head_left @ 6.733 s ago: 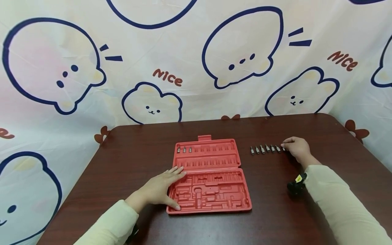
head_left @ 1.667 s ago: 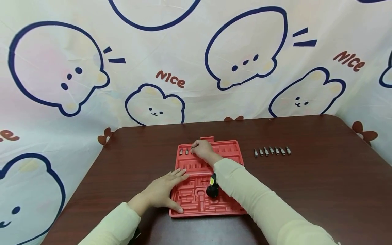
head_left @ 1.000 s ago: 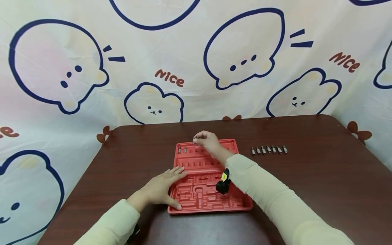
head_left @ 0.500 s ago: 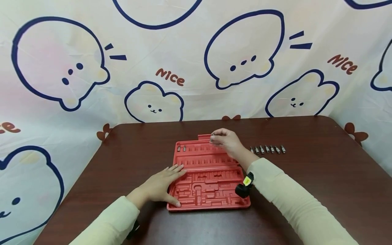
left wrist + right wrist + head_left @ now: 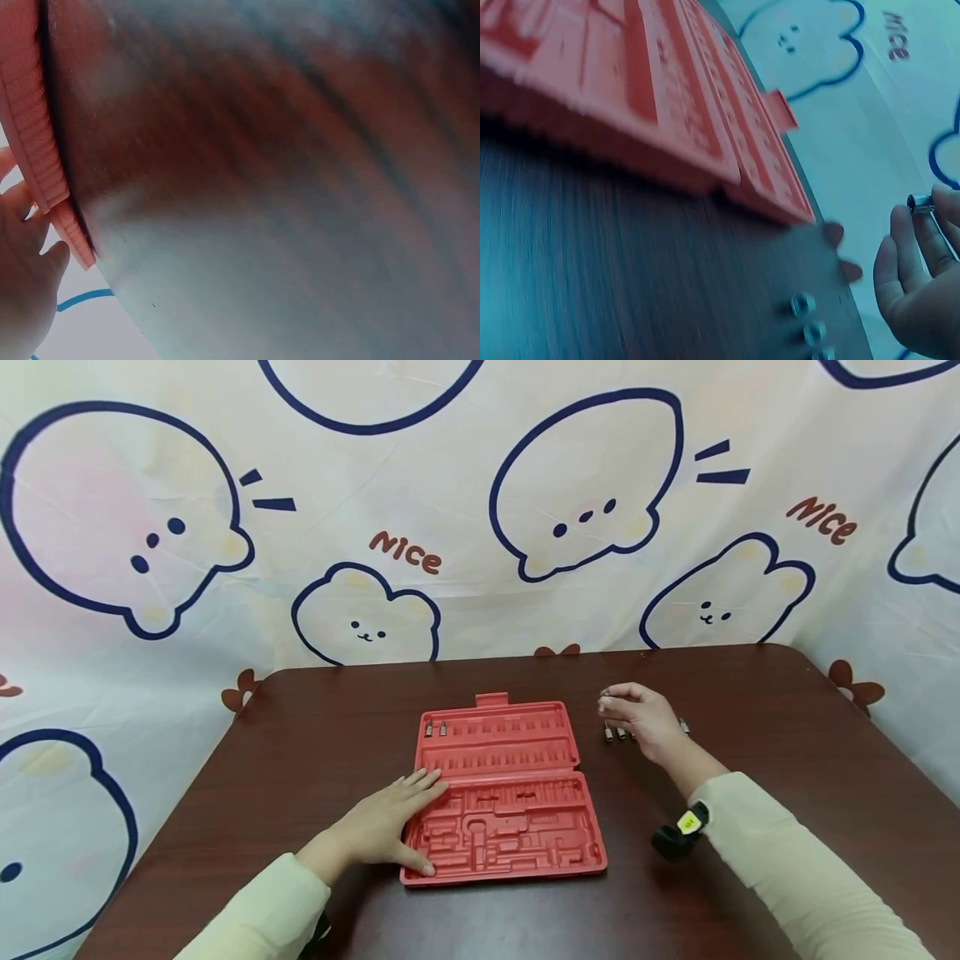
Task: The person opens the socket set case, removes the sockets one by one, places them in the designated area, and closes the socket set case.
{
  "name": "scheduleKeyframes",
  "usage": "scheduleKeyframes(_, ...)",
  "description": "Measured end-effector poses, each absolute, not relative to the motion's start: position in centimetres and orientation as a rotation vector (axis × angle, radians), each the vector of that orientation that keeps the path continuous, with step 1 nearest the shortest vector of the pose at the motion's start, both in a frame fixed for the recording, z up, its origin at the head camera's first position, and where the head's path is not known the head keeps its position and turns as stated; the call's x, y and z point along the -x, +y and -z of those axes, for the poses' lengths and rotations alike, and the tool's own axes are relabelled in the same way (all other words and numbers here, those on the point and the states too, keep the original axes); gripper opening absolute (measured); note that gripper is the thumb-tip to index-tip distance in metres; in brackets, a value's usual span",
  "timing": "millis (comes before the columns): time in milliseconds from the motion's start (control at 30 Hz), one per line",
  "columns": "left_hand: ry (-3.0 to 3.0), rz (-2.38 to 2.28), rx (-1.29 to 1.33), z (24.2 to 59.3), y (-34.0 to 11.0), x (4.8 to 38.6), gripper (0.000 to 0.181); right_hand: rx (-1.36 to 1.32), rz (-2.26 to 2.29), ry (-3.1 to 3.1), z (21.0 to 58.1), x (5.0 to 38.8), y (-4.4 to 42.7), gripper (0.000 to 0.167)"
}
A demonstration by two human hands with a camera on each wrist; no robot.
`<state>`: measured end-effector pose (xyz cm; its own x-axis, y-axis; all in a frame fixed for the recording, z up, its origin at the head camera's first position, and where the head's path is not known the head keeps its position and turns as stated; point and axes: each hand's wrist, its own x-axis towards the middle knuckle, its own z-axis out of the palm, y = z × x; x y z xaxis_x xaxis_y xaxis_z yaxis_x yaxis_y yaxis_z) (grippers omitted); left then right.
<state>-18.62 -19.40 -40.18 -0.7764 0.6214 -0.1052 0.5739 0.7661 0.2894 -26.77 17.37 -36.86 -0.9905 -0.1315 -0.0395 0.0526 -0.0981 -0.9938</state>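
The red case [image 5: 510,827] lies unfolded on the table, with two small metal bits [image 5: 436,728] standing at the left of its upper half. My left hand [image 5: 378,822] rests with spread fingers on the case's left edge; the left wrist view shows that hand [image 5: 26,262] beside the red side wall. Above the left part of the bit row [image 5: 609,733], my right hand [image 5: 645,718] is raised. In the right wrist view this hand [image 5: 922,277] pinches a small metal bit [image 5: 919,202] between thumb and finger. The middle of the row is hidden behind it in the head view.
A dark brown table [image 5: 337,710] carries everything. Behind it hangs a pale cloth [image 5: 465,610] printed with blue outlines. A black wrist camera [image 5: 678,833] sits on my right wrist, right of the case.
My right hand has lifted a bit from the case's upper half, where three stood and two now stand, and has moved right to the loose row. The left hand has stayed on the case.
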Motion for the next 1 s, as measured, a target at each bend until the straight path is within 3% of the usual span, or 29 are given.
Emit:
scheduleKeyframes(533,2.754,-0.386,-0.925,39.8,-19.4,18.4,0.102,-0.111,2.321,2.131,38.9,25.9,26.9,0.012)
scheduleKeyframes(767,2.742,-0.388,-0.93,39.8,-19.4,18.5,0.101,-0.228,2.036,2.442,40.1,26.2,29.0,0.004)
scheduleKeyframes(1000,2.739,-0.397,-0.918,39.9,-19.5,18.6,0.102,-0.158,1.606,2.731,40.7,27.1,29.4,0.035)
